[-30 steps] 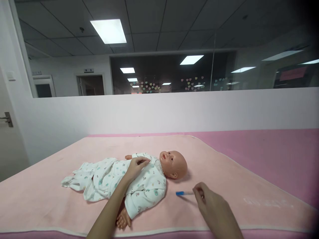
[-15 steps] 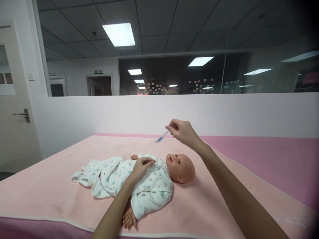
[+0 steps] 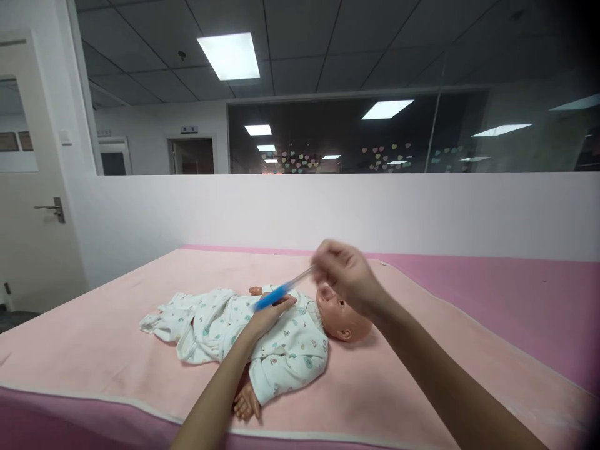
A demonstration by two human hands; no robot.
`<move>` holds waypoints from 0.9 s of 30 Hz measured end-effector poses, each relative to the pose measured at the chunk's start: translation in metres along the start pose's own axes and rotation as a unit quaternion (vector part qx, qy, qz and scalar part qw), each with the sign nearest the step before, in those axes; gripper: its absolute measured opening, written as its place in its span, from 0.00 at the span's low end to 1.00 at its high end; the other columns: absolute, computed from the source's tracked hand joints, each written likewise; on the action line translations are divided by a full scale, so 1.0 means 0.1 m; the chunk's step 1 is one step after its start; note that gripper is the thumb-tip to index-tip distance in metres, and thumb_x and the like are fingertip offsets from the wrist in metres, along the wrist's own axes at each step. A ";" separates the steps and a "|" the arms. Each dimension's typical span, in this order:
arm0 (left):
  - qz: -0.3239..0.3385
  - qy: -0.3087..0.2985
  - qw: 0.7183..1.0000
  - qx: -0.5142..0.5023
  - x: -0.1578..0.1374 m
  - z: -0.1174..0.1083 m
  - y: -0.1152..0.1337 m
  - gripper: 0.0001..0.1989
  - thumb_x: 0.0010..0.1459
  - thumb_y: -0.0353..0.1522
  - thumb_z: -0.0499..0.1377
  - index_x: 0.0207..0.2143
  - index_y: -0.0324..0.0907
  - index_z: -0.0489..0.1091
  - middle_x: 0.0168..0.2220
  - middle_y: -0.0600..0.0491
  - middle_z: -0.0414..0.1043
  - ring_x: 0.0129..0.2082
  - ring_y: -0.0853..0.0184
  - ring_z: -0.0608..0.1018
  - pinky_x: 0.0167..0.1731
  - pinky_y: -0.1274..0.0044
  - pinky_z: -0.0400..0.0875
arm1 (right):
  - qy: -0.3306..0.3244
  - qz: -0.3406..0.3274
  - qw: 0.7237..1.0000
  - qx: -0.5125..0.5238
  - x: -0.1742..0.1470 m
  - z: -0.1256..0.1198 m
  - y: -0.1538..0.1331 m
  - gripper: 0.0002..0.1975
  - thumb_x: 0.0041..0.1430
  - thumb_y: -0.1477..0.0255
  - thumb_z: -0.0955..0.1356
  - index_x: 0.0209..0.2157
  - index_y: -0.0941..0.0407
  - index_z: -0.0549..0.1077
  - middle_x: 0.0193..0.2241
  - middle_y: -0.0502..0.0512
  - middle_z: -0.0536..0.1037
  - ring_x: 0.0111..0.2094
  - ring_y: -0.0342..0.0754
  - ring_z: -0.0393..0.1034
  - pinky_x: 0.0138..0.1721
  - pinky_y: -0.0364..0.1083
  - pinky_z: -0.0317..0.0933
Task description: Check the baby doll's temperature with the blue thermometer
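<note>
A baby doll [image 3: 295, 344] in white printed clothes lies on its back, its bald head to the right. My left hand [image 3: 269, 314] rests on the doll's chest with its fingers lying out flat, holding nothing. Above the doll's face, my right hand [image 3: 344, 272] pinches the clear end of a thin stick with a blue end [image 3: 276, 296], much like a thermometer. The stick slants down to the left, and its blue end appears in front of my left hand. Motion blurs both the stick and my right fingers, and this hand covers part of the doll's head.
The doll lies on a pale pink sheet [image 3: 117, 325] with a white-edged border, over a darker pink surface [image 3: 510, 294]. A white low wall [image 3: 347, 212] with glass above stands behind. At the left is a door [image 3: 42, 244] with a metal handle.
My right hand has come lower, and the stick has swung down with it, its blue end now near my left hand. My left hand still lies on the doll. The view has shifted slightly.
</note>
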State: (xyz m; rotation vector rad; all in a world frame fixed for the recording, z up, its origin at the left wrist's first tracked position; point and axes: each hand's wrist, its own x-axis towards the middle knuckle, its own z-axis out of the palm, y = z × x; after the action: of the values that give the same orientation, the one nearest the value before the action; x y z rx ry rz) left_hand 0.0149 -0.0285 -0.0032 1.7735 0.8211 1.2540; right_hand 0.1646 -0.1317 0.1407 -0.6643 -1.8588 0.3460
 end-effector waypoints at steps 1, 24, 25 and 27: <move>0.004 0.000 1.000 -0.001 0.00 0.00 0.00 0.16 0.47 0.41 0.57 0.31 0.37 0.73 0.31 0.50 0.74 0.33 0.67 0.72 0.35 0.77 0.65 | -0.025 -0.013 0.999 -0.031 -0.08 0.02 -0.01 0.18 0.54 0.57 0.59 0.23 0.56 0.67 0.15 0.45 0.67 0.15 0.37 0.57 0.15 0.38 0.55; 0.113 -0.084 0.976 0.165 -0.05 0.06 0.06 0.10 0.52 0.34 0.52 0.32 0.44 0.72 0.39 0.53 0.71 0.41 0.68 0.71 0.46 0.76 0.62 | 0.073 0.127 0.917 -0.371 -1.31 -0.01 0.96 0.12 0.57 0.68 0.57 0.30 0.56 0.69 0.30 0.55 0.74 0.32 0.47 0.67 0.36 0.47 0.59; 0.114 -0.078 0.977 0.165 -0.06 0.06 0.06 0.10 0.53 0.34 0.51 0.33 0.43 0.71 0.37 0.53 0.72 0.39 0.68 0.71 0.44 0.76 0.63 | 0.051 0.112 0.930 -0.347 -1.15 0.13 0.94 0.11 0.57 0.69 0.57 0.30 0.56 0.68 0.29 0.54 0.73 0.32 0.46 0.66 0.35 0.46 0.58; 0.108 -0.061 0.978 0.166 -0.06 0.06 0.04 0.11 0.53 0.34 0.49 0.34 0.42 0.69 0.34 0.54 0.72 0.36 0.69 0.71 0.40 0.77 0.64 | 0.024 0.068 0.945 -0.319 -0.87 0.42 0.97 0.09 0.57 0.72 0.57 0.31 0.56 0.67 0.30 0.54 0.72 0.34 0.46 0.65 0.37 0.47 0.57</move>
State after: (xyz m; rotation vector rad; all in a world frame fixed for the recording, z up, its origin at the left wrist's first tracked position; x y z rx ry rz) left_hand 0.0193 -0.0373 -0.0032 2.2352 0.8201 1.1790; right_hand 0.1758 -0.1020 0.0075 -1.2293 -1.8796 -0.2039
